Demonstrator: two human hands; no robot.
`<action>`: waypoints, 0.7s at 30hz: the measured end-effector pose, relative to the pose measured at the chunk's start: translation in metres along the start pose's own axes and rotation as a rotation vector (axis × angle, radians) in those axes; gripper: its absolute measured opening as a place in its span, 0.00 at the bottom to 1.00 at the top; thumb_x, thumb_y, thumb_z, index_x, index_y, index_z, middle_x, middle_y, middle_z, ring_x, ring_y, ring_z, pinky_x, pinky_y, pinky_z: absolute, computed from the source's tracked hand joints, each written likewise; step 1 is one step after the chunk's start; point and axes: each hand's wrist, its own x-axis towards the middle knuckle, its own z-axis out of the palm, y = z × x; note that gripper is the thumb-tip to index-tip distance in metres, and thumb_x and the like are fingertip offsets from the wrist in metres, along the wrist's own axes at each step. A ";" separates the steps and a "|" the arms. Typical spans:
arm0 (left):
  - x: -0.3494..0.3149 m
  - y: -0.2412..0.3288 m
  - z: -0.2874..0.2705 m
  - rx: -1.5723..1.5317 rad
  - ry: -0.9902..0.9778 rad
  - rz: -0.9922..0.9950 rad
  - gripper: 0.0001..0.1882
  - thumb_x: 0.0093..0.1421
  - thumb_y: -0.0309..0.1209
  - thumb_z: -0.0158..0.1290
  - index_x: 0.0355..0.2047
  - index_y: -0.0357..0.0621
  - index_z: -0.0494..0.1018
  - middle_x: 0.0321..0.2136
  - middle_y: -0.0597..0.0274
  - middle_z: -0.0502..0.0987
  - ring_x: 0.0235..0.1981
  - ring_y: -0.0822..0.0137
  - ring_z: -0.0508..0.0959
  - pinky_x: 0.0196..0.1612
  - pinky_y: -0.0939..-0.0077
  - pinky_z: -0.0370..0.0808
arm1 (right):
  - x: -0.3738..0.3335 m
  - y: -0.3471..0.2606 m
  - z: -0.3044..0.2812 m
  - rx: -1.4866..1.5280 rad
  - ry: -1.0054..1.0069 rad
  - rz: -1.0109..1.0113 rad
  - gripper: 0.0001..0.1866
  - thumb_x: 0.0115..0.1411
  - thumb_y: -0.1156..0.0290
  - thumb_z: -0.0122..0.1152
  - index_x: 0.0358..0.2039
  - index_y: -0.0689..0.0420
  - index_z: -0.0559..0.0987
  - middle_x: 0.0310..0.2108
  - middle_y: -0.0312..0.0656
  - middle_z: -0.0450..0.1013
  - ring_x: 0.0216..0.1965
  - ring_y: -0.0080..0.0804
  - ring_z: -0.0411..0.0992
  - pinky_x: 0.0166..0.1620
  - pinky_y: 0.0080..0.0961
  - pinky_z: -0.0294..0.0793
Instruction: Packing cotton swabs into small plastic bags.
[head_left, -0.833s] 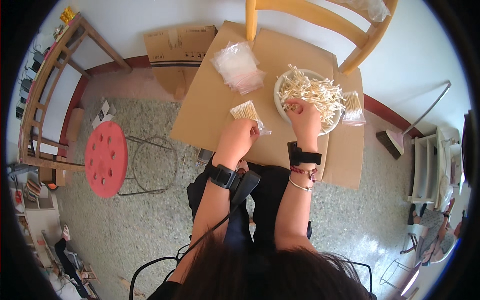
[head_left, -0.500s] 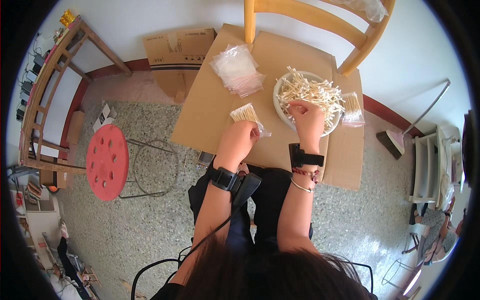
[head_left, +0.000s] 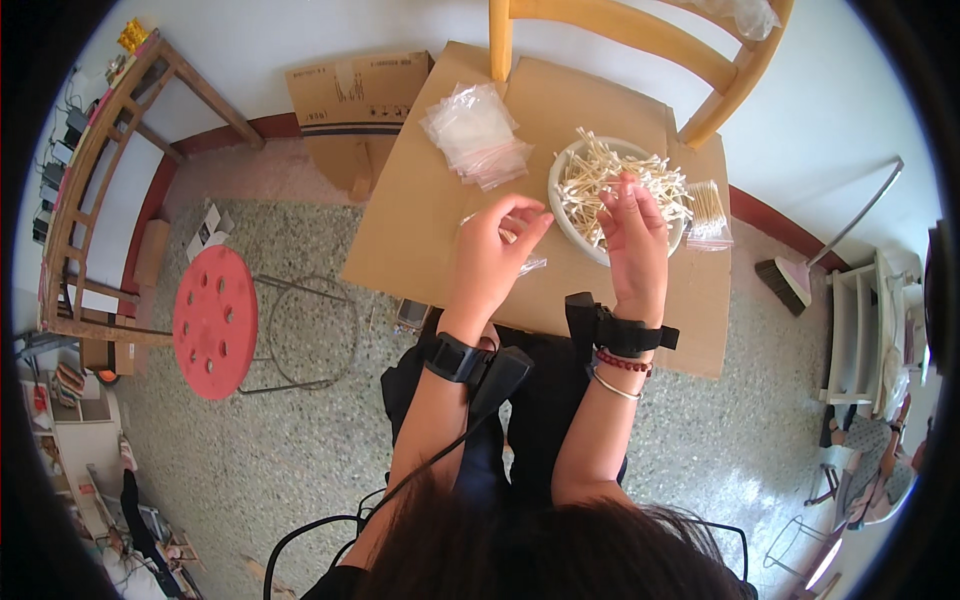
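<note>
A white bowl (head_left: 556, 205) heaped with loose cotton swabs (head_left: 590, 165) stands on the cardboard-covered seat (head_left: 410, 220). My right hand (head_left: 638, 235) is raised over the bowl's near side, thumb and fingertips pinched together; whether swabs are between them I cannot make out. To the left, my left hand (head_left: 495, 250) hovers with thumb and curled fingers apart. It covers most of a small clear bag (head_left: 533, 265) of swabs, whose edge shows beside the thumb. Another filled swab bag (head_left: 708, 215) lies right of the bowl. Flat clear zip bags (head_left: 475, 135) are piled at the far left.
A wooden chair back (head_left: 620, 45) rises behind the seat. To the left stand a red round stool (head_left: 215, 322) and a cardboard box (head_left: 360, 95) by the wall. A broom (head_left: 790, 285) leans at the right. A black cable (head_left: 430, 465) runs along my left forearm.
My left hand has loosened and lifted off the small swab bag. My right hand has come up from the swabs and turned, fingertips upward.
</note>
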 end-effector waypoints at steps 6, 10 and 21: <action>0.000 0.015 0.012 -0.657 0.015 0.076 0.11 0.58 0.27 0.58 0.40 0.37 0.74 0.33 0.65 0.78 0.31 0.78 0.73 0.35 0.86 0.69 | -0.008 0.003 0.007 0.164 -0.245 0.100 0.08 0.63 0.72 0.55 0.41 0.59 0.76 0.38 0.39 0.75 0.37 0.25 0.75 0.39 0.19 0.74; -0.001 0.022 0.013 -0.769 0.015 0.110 0.10 0.57 0.26 0.58 0.39 0.38 0.75 0.33 0.64 0.77 0.31 0.78 0.73 0.34 0.85 0.68 | -0.006 0.006 0.006 0.143 -0.327 0.130 0.09 0.63 0.71 0.55 0.42 0.60 0.75 0.37 0.39 0.75 0.38 0.25 0.75 0.38 0.19 0.75; -0.001 0.033 0.020 -0.561 0.325 0.191 0.09 0.55 0.23 0.59 0.37 0.38 0.75 0.33 0.65 0.75 0.31 0.77 0.72 0.32 0.84 0.68 | -0.010 -0.001 0.018 -0.020 -0.250 -0.061 0.06 0.61 0.74 0.57 0.38 0.61 0.77 0.37 0.42 0.77 0.38 0.27 0.76 0.40 0.20 0.75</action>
